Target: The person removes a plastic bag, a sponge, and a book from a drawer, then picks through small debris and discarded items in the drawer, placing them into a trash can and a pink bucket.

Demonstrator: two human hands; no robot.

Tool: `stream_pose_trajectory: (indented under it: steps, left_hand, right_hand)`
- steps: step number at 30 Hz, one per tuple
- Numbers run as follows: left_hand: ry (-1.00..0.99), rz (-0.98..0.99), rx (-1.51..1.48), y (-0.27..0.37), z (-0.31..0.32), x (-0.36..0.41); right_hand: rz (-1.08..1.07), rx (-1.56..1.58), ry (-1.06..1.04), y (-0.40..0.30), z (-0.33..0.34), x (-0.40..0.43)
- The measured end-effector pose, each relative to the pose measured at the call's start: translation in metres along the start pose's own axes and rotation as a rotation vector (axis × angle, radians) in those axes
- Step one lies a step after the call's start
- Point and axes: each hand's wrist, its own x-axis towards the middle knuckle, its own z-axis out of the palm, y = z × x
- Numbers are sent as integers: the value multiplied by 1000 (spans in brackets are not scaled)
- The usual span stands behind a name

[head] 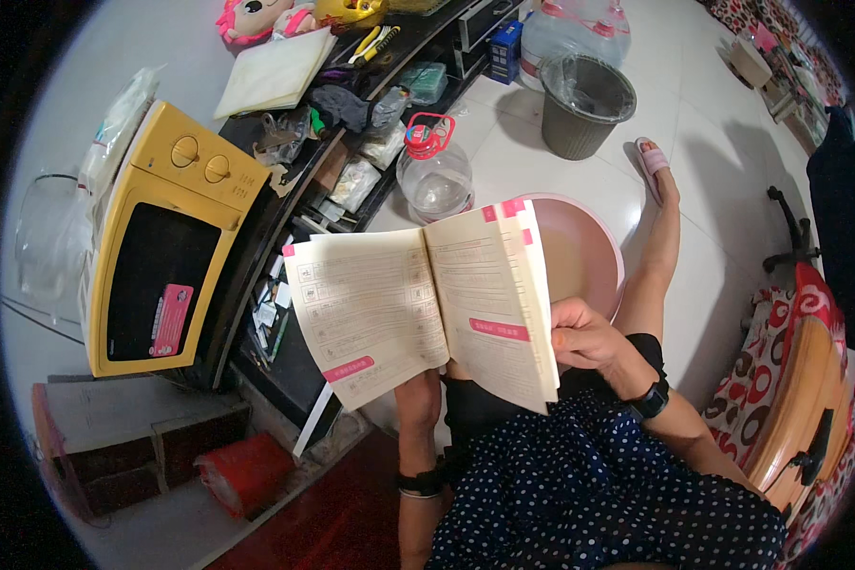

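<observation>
An open paperback book (370, 306) with printed pages, pink heading bars and pink corner marks is spread before me. My left hand (420, 392) supports it from beneath near the spine, and the pages hide its fingers. My right hand (588, 335) pinches the right-hand pages at their outer edge, thumb towards me. Some of those leaves fan slightly apart. Behind the book, a pink basin (609, 242) on the floor holds cloudy liquid, partly covered from view.
A yellow microwave oven (171, 249) stands at left beside a cluttered black cabinet (370, 92). A large water bottle (434, 178) with a red handle and a grey bin (584, 117) are on the tiled floor (712, 135). A wooden-armed chair (791, 399) is at right.
</observation>
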Motion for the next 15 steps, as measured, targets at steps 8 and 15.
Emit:
stream_pose_trajectory:
  steps: [8, 15]
  left_hand:
    - [-172, 70, 503, -5, -17, -23]
    - [-130, 538, 948, -23, -38, -20]
  right_hand:
    - [69, 57, -120, 13, 17, 25]
    - [110, 55, -72, 20, 8, 22]
